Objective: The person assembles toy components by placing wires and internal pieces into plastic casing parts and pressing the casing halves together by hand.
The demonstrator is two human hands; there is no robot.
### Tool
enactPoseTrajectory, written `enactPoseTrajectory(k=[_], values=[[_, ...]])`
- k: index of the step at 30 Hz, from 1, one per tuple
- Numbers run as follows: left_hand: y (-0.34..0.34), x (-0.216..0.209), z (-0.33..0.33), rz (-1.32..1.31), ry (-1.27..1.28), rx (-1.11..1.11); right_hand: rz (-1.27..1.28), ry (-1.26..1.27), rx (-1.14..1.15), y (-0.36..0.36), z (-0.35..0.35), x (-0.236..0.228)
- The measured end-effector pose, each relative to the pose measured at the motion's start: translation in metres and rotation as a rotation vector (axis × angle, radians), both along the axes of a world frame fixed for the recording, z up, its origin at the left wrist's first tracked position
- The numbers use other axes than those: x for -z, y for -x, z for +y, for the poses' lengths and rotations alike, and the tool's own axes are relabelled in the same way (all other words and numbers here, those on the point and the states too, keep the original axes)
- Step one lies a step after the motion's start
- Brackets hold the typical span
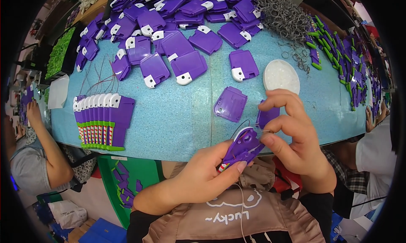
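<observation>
My left hand (203, 175) grips a purple plastic toy part (243, 146) with a white end, just off the near edge of the blue table (177, 120). My right hand (292, 133) pinches at its top, by a thin wire loop, and holds a second purple piece (267, 116) behind its fingers. An open purple shell (230, 103) lies on the table just beyond my hands. A white round lid (281, 76) sits to the right of it.
A heap of purple-and-white casings (177, 23) fills the far table. A neat row of finished pieces (103, 122) stands at the left edge. Metal rings (285, 17) and green-purple parts (338, 53) lie at the right. Other people sit at left (38, 146) and right (376, 150).
</observation>
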State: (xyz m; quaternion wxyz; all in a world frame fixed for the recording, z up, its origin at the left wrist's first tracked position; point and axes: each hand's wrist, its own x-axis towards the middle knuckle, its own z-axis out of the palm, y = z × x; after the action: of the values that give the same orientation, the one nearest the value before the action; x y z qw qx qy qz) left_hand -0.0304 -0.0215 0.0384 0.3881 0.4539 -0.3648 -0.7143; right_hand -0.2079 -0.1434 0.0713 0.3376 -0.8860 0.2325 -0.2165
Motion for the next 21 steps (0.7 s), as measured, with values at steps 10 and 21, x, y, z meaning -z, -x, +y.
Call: enactPoseTrajectory(k=[10, 21], values=[[0.004, -0.012, -0.002, 0.159, -0.167, 0.058, -0.112, 0.014, -0.121, -0.009, -0.002, 0.010], [-0.004, 0.004, 0.002, -0.215, 0.392, 0.101, -0.722, -1.321, -0.142, -0.009, 0.027, 0.036]])
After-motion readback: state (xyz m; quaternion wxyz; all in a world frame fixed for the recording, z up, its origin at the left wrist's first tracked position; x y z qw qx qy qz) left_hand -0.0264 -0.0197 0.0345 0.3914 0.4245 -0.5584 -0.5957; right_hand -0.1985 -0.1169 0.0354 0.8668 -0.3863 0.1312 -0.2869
